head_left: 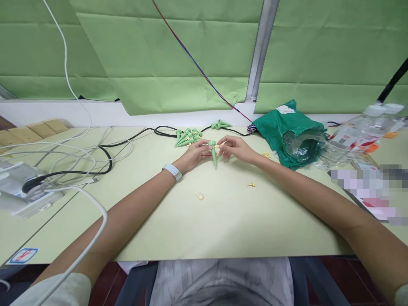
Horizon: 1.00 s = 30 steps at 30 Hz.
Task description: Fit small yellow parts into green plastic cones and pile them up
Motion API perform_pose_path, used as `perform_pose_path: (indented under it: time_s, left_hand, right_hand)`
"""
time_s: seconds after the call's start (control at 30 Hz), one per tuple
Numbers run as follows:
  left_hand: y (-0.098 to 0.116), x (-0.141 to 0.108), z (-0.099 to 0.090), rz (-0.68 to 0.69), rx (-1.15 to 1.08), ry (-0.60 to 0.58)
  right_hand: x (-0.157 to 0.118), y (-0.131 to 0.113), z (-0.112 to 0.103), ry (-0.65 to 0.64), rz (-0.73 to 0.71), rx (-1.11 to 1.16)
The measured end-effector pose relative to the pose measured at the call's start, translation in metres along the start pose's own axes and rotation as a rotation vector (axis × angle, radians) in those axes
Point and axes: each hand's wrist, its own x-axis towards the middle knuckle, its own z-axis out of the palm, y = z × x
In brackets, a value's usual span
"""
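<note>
Point down, a green watering spike (214, 158) is held above the table in my left hand (196, 153), whose fingers are closed on its collar. My right hand (234, 148) pinches a small yellow valve (217, 147) at the right side of that collar; whether the valve is seated in it I cannot tell. Behind my left hand lies a pile of green spikes (186, 137), some with yellow pieces. A few more spikes (221, 124) lie farther back. Loose yellow valves rest nearer me, one at the left (199, 196) and another at the right (251, 185).
More yellow pieces (265, 155) lie beyond my right forearm. At the right are a green plastic bag (280, 131) and clear bottles (360, 131). White and black cables (105, 148) tangle at the left near a power strip (19, 191). Cardboard boxes (35, 131) stand behind them.
</note>
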Motion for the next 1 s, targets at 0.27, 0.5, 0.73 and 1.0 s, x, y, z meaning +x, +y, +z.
perform_pose_path:
  time_s: [0.27, 0.5, 0.73, 1.0]
  left_hand:
    - [0.006, -0.002, 0.007, -0.025, -0.065, 0.114]
    - [0.005, -0.001, 0.006, -0.016, -0.05, 0.097]
    - [0.004, 0.0, 0.005, -0.007, -0.031, 0.079]
    - [0.0, 0.001, 0.003, 0.007, -0.001, 0.057]
  right_hand:
    - [-0.016, -0.048, -0.094, -0.346, 0.378, -0.681]
    - [-0.023, -0.03, -0.119, -0.526, 0.73, -0.767]
    - [-0.016, -0.007, -0.096, -0.492, 0.74, -0.736]
    - [-0.004, -0.032, -0.053, -0.266, 0.081, -0.816]
